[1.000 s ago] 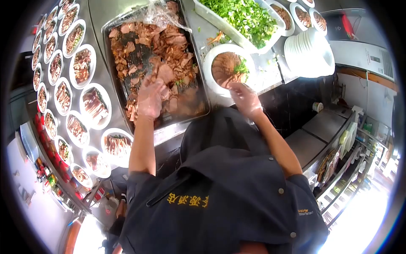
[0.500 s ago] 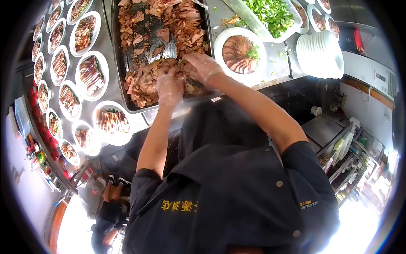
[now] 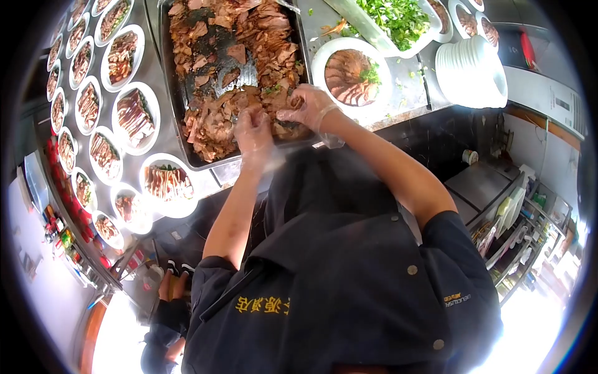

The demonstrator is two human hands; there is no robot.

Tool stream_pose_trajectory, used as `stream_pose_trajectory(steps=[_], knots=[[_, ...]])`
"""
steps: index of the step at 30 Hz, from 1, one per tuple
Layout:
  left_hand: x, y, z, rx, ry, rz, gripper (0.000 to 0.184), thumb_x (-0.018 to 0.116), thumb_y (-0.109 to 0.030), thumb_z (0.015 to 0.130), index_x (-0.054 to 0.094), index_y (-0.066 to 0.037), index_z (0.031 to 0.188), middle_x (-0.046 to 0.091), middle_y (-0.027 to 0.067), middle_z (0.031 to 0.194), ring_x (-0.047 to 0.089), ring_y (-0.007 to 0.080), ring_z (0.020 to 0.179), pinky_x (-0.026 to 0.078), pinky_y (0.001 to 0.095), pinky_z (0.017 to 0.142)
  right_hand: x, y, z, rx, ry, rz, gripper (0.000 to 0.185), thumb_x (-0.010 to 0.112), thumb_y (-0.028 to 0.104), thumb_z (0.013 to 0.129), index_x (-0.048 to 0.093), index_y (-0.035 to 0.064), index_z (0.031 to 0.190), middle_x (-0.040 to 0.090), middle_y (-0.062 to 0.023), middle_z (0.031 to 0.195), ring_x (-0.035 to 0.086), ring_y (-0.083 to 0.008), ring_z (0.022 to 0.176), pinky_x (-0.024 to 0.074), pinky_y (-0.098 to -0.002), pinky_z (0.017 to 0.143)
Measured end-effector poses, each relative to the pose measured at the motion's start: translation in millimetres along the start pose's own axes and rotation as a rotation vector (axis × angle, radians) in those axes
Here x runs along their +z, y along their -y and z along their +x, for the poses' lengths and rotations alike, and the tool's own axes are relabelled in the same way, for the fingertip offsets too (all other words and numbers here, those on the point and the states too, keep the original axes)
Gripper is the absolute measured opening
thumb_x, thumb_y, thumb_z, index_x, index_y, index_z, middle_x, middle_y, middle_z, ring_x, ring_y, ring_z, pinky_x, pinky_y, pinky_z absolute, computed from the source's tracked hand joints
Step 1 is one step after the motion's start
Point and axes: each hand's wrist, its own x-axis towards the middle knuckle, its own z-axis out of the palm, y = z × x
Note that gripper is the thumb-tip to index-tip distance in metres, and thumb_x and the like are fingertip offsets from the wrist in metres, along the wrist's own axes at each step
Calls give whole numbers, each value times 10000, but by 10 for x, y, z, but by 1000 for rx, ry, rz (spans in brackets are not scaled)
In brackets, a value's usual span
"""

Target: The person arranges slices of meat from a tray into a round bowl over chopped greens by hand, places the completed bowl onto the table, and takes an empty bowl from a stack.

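A dark rectangular tray (image 3: 169, 81) holds piles of sliced brown meat (image 3: 208, 124). My left hand (image 3: 254, 137), in a clear glove, is at the tray's near part, its bent fingers closed on meat slices. To its right is my gloved right hand (image 3: 311, 111), with thumb and fingers apart over the meat near the tray's right edge; nothing shows clearly between them. Beside the tray stands a white bowl (image 3: 319, 71) of fanned meat slices with chopped greens on one side. Behind it is a white container (image 3: 367, 36) of chopped greens (image 3: 398, 22).
Many white oval dishes (image 3: 156, 118) of sliced meat stand in rows on the left. Stacked white bowls (image 3: 467, 71) are at the right. Plastic wrap lies at the tray's far end. Another person (image 3: 165, 324) is partly visible at the lower left. Shelving (image 3: 517, 230) is on the right.
My right hand moved from the bowl's edge to the tray, then drew slightly rightward, thumb and fingers spreading. My left hand shifted toward the tray's near edge and closed on slices.
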Motion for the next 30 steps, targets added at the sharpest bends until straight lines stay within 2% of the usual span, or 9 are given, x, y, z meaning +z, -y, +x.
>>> stream_pose_trajectory(steps=[2,4,7,11,18,20,22,24,30], knots=[[68,-23,135,81,9,83,422,810,-47,882,699,-33,1289,739,208,1181,692,390,1125,543,485,1018,123,-277,-16,-222,-267,-420,575,933,481,860,743,24,1152,771,-186,1084,753,-337,949,600,-438,891],[84,-165,262,461,-4,399,443,805,-71,894,683,-33,1318,725,216,1214,675,411,1158,527,510,1047,-90,-331,-107,-11,-86,-213,505,904,426,912,726,10,1135,769,-132,1004,743,-254,904,600,-410,849],[80,-270,344,607,94,551,445,780,-79,892,693,-84,1328,704,200,1242,648,425,1154,508,539,1059,-471,-459,-439,176,13,218,463,856,322,968,666,12,1255,758,-89,971,709,-157,913,582,-364,833],[39,-290,478,713,243,749,385,722,-89,920,714,-121,1303,703,153,1232,641,402,1128,500,545,1051,-972,-1073,-793,137,-159,-57,379,737,143,1037,668,51,1398,814,-128,1196,770,-218,1149,598,-355,1025],[211,-590,344,703,172,626,292,771,-47,897,753,-93,1185,731,152,1121,697,347,1089,556,462,1004,-1395,-1836,-612,95,-255,-160,385,739,372,1041,750,112,1325,793,-137,1259,749,-316,1148,567,-445,1035],[329,-684,156,328,310,179,274,788,-22,913,744,-63,1181,732,154,1106,731,267,1060,584,385,985,-1465,-1843,-624,104,-243,-170,377,751,373,1033,757,104,1297,787,-147,1251,748,-320,1125,569,-439,1016],[549,-754,-27,274,333,76,211,776,25,930,718,-32,1125,744,130,1139,739,199,1032,593,332,959,-1546,-1744,-683,114,-216,-181,275,770,220,1001,764,42,1210,803,-148,1141,766,-281,1058,589,-418,938],[835,-831,-244,145,451,-583,153,733,78,938,671,-18,1041,745,108,1173,735,195,1008,595,352,972,-1587,-1800,-702,83,-249,-102,231,791,242,983,773,36,1085,791,-159,1049,759,-290,974,586,-431,880],[1607,-1085,-621,-437,452,-812,158,625,24,948,607,-36,1093,736,119,1097,709,188,956,573,298,879,-1618,-2010,-645,34,-330,-52,284,792,320,953,751,41,919,755,-169,882,717,-295,800,579,-405,783]])
